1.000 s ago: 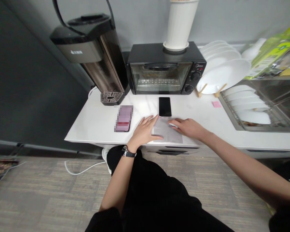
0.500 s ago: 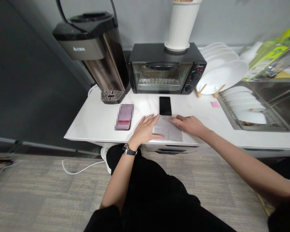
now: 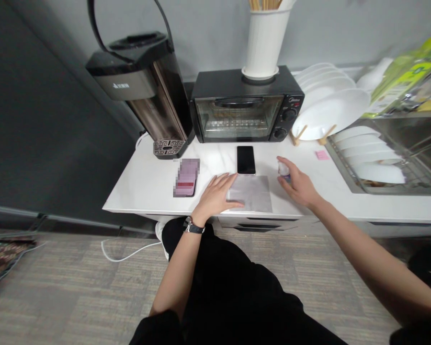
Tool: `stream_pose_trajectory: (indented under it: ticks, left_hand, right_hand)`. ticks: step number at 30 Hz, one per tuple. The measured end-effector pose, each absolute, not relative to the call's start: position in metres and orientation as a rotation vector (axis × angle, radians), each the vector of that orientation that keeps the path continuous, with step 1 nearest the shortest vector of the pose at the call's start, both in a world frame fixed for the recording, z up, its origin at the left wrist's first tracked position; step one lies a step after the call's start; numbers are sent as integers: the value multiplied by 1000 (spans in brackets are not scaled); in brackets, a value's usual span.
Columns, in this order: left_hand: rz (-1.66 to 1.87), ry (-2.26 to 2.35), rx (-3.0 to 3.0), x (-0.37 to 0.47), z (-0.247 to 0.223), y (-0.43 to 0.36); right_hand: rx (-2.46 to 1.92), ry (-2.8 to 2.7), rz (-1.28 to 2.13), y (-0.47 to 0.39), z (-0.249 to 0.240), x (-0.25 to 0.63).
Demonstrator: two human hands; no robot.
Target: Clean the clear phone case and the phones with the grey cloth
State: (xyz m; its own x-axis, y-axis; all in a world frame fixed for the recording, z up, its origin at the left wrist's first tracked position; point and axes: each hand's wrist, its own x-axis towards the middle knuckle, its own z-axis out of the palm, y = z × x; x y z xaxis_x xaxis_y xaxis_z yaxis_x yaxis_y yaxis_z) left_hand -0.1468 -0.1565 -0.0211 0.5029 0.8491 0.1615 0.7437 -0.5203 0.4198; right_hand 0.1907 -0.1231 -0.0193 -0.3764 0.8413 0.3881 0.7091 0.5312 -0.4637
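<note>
My left hand (image 3: pixel 215 195) lies flat with fingers spread on the left edge of a thin, greyish, translucent square sheet (image 3: pixel 253 194) on the white counter. Just beyond the sheet is a black-screened phone (image 3: pixel 246 160). To the right of the sheet, my right hand (image 3: pixel 297 186) curls its thumb and index finger around a small white object (image 3: pixel 283 168) with a bluish patch. Its kind is unclear, as the fingers hide part of it. Left of my left hand rests a pinkish-purple phone (image 3: pixel 187 177), partly pixelated.
A toaster oven (image 3: pixel 240 112) backs the counter, with a white utensil holder (image 3: pixel 264 43) on top. A drink dispenser (image 3: pixel 140 86) stands left. Plates (image 3: pixel 332 112) in a wooden rack, a pink sticky note (image 3: pixel 322 155) and a sink with a dish rack (image 3: pixel 380 191) are right.
My right hand has moved right, off the sheet, and the small white object now shows between its fingers. My left hand stays on the sheet. The view has shifted slightly.
</note>
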Motion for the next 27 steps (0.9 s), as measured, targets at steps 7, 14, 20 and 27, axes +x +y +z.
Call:
stream_pose_trajectory:
  ticks: [7,14,20,27]
  left_hand:
    - [557,1338,2460,-147,-20,-155]
    - [564,1371,2414,-145,-20,-157]
    - [784,1852,2163,-142,-20,-143]
    - [517,2065,2109,-69,-12,-60]
  right_hand:
    - [-1211,-1612,557,-98,-53,270]
    - [-1166,-1576,593,-47,-59,270]
    - [-1254,-1371,37,-110,-37,257]
    - [-1125,-1898,440,-74,-10,170]
